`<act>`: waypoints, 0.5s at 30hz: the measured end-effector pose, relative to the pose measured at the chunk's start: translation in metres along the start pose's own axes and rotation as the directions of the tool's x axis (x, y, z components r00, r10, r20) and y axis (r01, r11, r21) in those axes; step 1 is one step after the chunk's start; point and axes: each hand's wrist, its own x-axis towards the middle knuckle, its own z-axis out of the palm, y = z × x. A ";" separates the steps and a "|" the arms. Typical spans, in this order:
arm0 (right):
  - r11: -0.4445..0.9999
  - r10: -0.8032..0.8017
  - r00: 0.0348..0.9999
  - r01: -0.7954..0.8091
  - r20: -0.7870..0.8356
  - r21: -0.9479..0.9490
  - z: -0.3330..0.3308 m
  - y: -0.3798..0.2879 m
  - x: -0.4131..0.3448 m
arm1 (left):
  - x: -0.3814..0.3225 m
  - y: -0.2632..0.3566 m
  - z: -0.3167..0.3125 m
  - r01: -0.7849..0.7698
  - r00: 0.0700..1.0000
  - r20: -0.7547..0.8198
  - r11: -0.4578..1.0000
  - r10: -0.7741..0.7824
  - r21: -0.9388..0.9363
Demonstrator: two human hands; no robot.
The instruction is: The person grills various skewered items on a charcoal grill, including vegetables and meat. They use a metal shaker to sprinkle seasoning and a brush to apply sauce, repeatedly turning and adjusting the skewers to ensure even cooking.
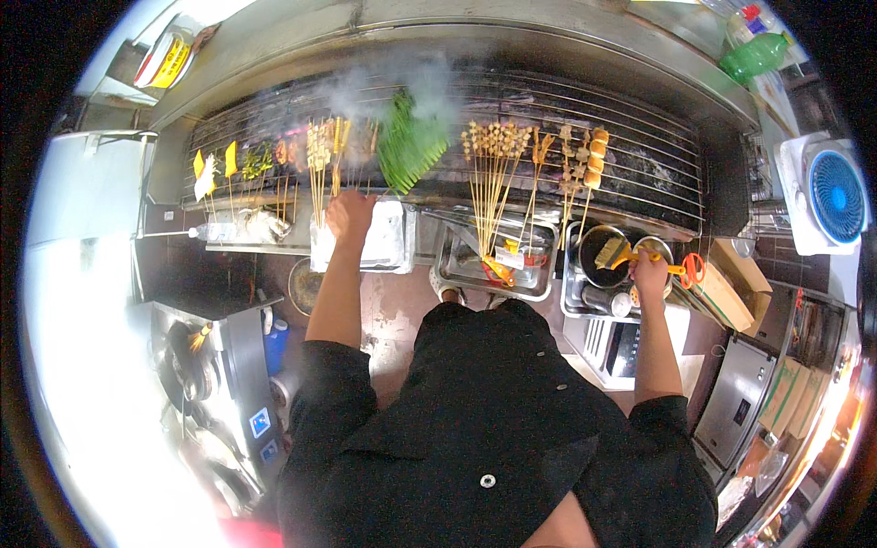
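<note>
A long charcoal grill (651,147) lies across the view with many skewers on its bars. My left hand (351,214) is at the grill's front edge, fingers curled at the stick ends near smoking green leafy vegetables (410,147); whether it grips a stick cannot be told. My right hand (649,270) grips a yellow-handled basting brush (610,253), its bristles over a round dark pot (598,268). Between my hands a fan of skewers with small pieces (497,140) rests on the bars, sticks towards me. Skewered bread rolls (597,157) lie further right.
A metal tray (493,288) with bottles stands below the grill, left of another tray (572,312) with pots and shakers. White trays (390,236) lie near my left hand. Orange-handled scissors (693,268) are beside a cardboard box (736,291). A blue fan (837,197) stands at right.
</note>
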 end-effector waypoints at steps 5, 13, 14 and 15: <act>0.999 -0.036 0.999 0.036 -0.008 0.014 0.004 0.004 -0.002 | 0.015 -0.013 -0.006 0.075 0.997 0.017 0.994 -0.077 0.085; 0.985 -0.142 0.986 0.131 -0.089 -0.115 0.014 -0.004 -0.016 | -0.019 -0.004 0.008 -0.452 0.856 -0.346 0.882 0.384 -0.138; 0.985 -0.140 0.985 0.128 -0.100 -0.116 0.013 -0.003 -0.019 | -0.027 -0.003 0.013 -0.443 0.861 -0.331 0.890 0.387 -0.111; 0.986 -0.147 0.984 0.139 -0.095 -0.086 0.011 -0.004 -0.021 | -0.030 -0.002 0.016 -0.445 0.854 -0.346 0.890 0.388 -0.102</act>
